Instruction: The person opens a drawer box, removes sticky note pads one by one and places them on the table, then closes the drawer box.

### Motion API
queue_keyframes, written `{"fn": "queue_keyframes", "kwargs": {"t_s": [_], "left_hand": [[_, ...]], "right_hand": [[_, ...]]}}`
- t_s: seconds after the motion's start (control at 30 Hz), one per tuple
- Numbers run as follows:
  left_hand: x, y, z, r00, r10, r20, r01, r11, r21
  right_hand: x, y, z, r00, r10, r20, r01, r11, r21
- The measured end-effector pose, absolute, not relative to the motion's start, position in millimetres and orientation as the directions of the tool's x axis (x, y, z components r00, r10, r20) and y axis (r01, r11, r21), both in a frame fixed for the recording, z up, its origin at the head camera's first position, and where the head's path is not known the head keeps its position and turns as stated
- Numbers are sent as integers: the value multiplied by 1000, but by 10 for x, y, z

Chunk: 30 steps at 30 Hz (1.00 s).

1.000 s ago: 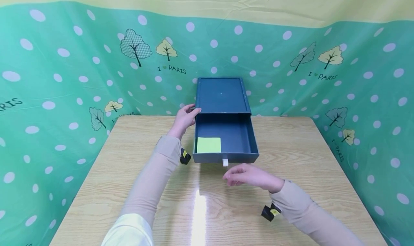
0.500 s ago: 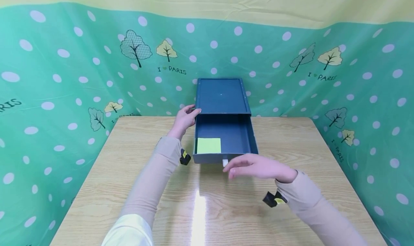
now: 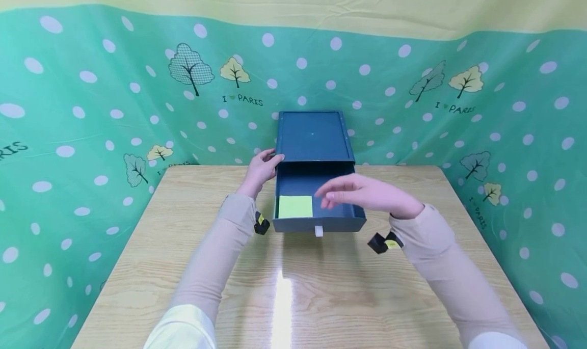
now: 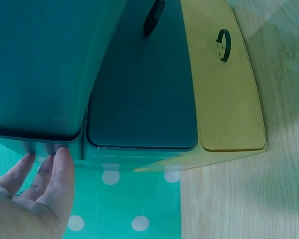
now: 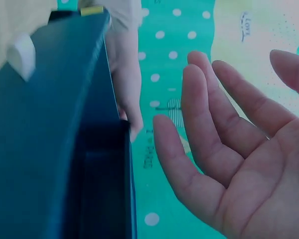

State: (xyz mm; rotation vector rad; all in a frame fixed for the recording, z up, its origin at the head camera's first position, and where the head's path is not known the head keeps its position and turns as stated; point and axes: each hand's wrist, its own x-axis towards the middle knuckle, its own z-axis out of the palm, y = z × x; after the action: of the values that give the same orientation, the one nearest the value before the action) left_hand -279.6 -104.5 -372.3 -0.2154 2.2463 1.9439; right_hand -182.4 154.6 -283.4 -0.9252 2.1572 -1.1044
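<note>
A dark blue drawer cabinet (image 3: 314,135) stands at the back of the table. Its top drawer (image 3: 320,225) is pulled out, with a white tab (image 3: 319,231) on its front. Inside, a yellow-green square, perhaps a sticky note pad (image 3: 295,206), lies in the front left corner. The left hand (image 3: 261,171) touches the cabinet's left side near its front edge; in the left wrist view its fingertips (image 4: 62,154) press there. Above the open drawer hovers the right hand (image 3: 367,192), palm turned partly inward, fingers loosely bent and holding nothing.
Below the pulled-out drawer, the left wrist view shows a blue drawer (image 4: 144,99) and a yellow drawer (image 4: 226,99), both closed, with dark handles. A green dotted curtain (image 3: 183,119) hangs behind the wooden table (image 3: 183,226).
The right hand has risen from in front of the drawer's tab and moved forward over the drawer. The left hand, the cabinet and the drawer have kept their places.
</note>
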Motion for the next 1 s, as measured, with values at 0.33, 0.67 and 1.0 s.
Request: {"fn": "queue_keyframes", "kwargs": {"t_s": [0.33,0.67,1.0], "left_hand": [[-2812,-1046,-3738,-975,-13,-222,-222,150,963],[-2804,-1027,-3730,-975,-25,-219,-221,155,963],[-2799,-1025,-3733,-977,-22,-212,-213,147,966]], "right_hand": [[-2208,1447,-2727,-628,-758,-178,-317,458,-831],[-2430,1291,-2843,-636,-738,-226,-277,492,-825],[-2595,1229,-2926,-654,-712,-254,-235,511,-827]]}}
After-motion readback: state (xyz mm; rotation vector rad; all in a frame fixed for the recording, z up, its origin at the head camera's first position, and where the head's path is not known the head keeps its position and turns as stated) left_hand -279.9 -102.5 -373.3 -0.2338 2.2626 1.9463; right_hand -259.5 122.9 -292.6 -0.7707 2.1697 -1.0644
